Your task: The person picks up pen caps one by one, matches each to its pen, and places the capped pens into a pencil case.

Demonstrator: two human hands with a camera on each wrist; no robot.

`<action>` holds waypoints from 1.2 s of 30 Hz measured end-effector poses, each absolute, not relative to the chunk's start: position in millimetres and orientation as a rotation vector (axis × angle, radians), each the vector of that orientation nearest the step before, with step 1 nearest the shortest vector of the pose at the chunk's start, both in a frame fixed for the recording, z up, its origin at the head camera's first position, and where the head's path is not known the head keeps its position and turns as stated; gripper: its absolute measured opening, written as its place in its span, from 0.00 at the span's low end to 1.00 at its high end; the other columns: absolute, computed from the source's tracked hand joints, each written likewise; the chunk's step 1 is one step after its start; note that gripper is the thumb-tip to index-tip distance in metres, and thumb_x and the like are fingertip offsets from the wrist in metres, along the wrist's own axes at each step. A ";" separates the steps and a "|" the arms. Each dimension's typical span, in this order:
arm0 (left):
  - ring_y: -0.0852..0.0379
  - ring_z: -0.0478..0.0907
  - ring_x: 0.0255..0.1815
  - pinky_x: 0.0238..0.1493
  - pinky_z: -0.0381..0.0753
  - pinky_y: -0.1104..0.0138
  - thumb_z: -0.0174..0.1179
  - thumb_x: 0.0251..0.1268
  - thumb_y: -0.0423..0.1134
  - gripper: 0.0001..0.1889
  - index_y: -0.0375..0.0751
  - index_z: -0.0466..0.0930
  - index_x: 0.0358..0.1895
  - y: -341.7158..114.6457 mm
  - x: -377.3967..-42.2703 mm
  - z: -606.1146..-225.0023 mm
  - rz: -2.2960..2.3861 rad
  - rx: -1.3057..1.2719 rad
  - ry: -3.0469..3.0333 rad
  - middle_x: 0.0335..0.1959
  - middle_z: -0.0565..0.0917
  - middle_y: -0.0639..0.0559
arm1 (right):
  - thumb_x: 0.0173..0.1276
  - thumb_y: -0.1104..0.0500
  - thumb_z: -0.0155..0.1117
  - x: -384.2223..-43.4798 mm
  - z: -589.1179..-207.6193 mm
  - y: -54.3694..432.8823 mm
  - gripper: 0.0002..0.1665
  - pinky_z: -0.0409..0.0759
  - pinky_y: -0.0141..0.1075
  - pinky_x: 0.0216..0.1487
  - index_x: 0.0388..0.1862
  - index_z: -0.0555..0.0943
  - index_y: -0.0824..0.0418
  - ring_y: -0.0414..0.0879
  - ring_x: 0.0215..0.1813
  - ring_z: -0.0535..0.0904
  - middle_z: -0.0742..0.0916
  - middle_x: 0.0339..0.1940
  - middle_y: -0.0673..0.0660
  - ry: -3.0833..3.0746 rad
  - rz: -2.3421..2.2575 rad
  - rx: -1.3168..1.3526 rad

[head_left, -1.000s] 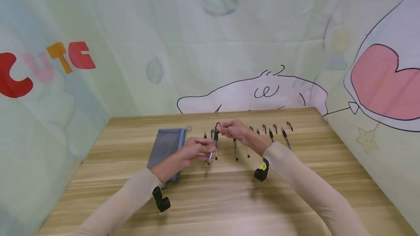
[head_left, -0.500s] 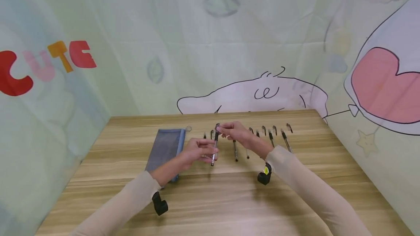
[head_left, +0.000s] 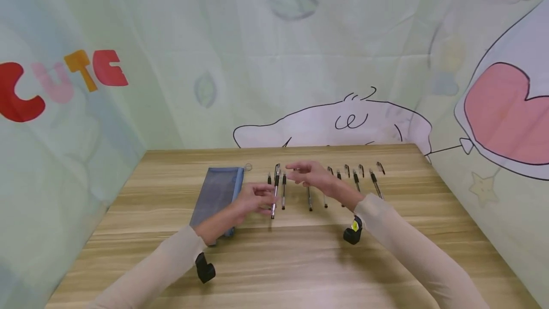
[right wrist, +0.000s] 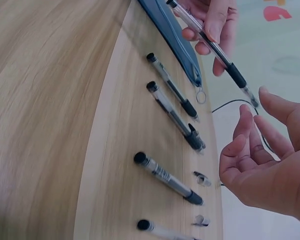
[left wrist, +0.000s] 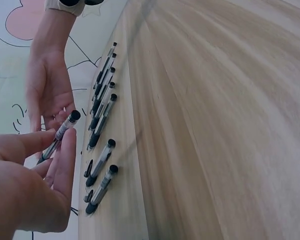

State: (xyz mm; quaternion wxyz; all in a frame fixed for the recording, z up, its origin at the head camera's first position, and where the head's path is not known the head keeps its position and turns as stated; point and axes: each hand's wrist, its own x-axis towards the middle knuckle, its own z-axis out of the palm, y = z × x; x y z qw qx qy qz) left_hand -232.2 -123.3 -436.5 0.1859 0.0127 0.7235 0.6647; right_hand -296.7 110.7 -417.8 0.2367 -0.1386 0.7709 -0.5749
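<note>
My left hand (head_left: 256,198) pinches a clear-barrelled gel pen (right wrist: 220,52) between thumb and fingers, above the row of pens. The pen has a black grip and a black end plug; its tip end points up and away in the head view. My right hand (head_left: 312,175) is just right of that end, fingers parted and loosely bent. In the right wrist view its thumb and fingers (right wrist: 252,122) lie close to the tip, with nothing visible between them. Under the hands, similar pens (right wrist: 167,175) lie side by side, partly hidden by the right arm in the head view.
A blue-grey mesh zip pouch (head_left: 216,194) with a ring pull lies left of the pens on the wooden table (head_left: 274,266). Several small pen caps (head_left: 361,170) with black clips lie beyond the pens. A printed cloth backdrop (head_left: 274,85) rises behind the table's far edge.
My right hand has let go of the pen's upper end, spread its fingers and moved slightly right. My left hand has shifted the pen a little to the left.
</note>
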 end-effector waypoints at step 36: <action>0.57 0.87 0.26 0.27 0.92 0.66 0.68 0.61 0.24 0.27 0.26 0.75 0.64 -148.0 -245.6 -456.0 1.578 -0.114 2.551 0.45 0.86 0.35 | 0.76 0.56 0.63 -289.9 -428.5 157.6 0.29 0.77 0.32 0.44 0.70 0.73 0.67 0.49 0.52 0.77 0.85 0.52 0.53 2.128 -1.582 -0.248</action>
